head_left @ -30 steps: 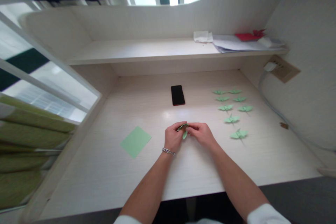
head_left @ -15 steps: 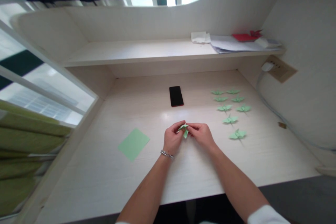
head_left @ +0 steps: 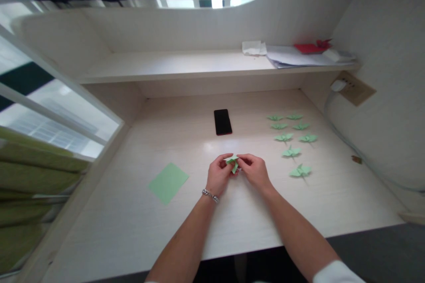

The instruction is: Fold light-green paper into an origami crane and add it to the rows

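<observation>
Folded green paper point(head_left: 233, 161) is turning in the grip, showing spread points where a second ago it was showing a curved edge. Beneath, a pale desk point(head_left: 252, 225) is stretching out; leftward, a flat green square point(head_left: 168, 183) is lying. Left hand point(head_left: 218, 177) and right hand point(head_left: 256, 173) are pinching the folded piece narrowly between them. Beyond, a phone point(head_left: 222, 122) is resting; rightward, eight paper cranes point(head_left: 291, 152) are sitting. One green tip is pointing down from the fingers.

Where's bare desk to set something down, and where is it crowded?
Bare desk lies behind the flat green sheet, left of the phone; between the phone and the folded green cranes; and in front of the cranes, right of the right forearm. Crowded: the crane cluster and the centre, where the left hand and right hand hold a folded piece.
</observation>
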A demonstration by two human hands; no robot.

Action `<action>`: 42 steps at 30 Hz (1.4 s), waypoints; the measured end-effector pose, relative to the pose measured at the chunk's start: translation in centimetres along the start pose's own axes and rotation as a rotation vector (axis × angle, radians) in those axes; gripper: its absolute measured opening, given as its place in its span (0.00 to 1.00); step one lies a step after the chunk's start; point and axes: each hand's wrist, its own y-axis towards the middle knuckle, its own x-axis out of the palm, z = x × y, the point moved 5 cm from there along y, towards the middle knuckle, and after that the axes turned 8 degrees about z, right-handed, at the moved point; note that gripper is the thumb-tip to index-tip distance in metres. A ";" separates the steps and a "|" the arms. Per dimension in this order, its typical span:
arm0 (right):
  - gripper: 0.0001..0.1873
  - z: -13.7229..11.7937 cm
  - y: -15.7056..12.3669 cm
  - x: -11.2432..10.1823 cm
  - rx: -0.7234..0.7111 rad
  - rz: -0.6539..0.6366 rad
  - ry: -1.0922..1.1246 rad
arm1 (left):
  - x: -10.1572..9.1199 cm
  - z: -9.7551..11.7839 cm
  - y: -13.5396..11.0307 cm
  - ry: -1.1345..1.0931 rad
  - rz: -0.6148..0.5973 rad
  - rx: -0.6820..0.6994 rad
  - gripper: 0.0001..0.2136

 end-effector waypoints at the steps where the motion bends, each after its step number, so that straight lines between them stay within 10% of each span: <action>1: 0.13 0.0 0.0 0.1 0.010 -0.018 0.022 | -0.1 0.0 0.0 0.005 0.004 0.007 0.23; 42: 0.16 0.7 0.4 -0.6 0.082 0.076 0.053 | 0.9 0.1 -0.9 -0.021 -0.140 -0.116 0.31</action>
